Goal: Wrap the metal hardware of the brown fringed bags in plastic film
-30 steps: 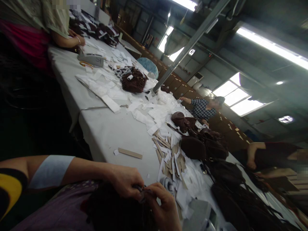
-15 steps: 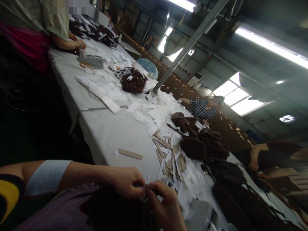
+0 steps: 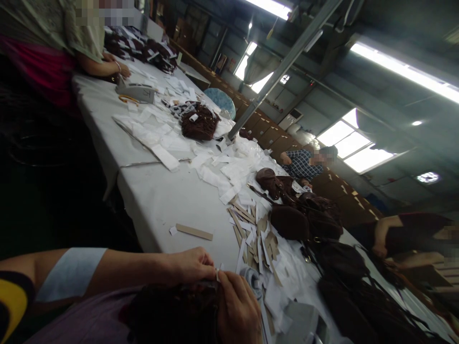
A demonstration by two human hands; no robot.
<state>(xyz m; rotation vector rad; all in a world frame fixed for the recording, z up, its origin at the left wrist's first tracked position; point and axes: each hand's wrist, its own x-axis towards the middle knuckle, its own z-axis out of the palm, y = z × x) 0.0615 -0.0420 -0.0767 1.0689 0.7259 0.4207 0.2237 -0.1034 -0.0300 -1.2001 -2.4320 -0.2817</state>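
My left hand and my right hand meet at the bottom of the view, over a dark brown bag that lies on my lap. Both hands are closed. Their fingertips pinch a small white strip between them, just above the bag's top edge. The fingers hide most of the strip. A pale band wraps my left forearm.
A long white table carries white paper scraps, tan card strips and brown bags. Another brown pile lies farther back. A person's hands work at the far end; other people sit across on the right.
My hands rose slightly and drew together; the white strip now shows between the fingertips. The view tilted a little. The person at the far end shifted a hand.
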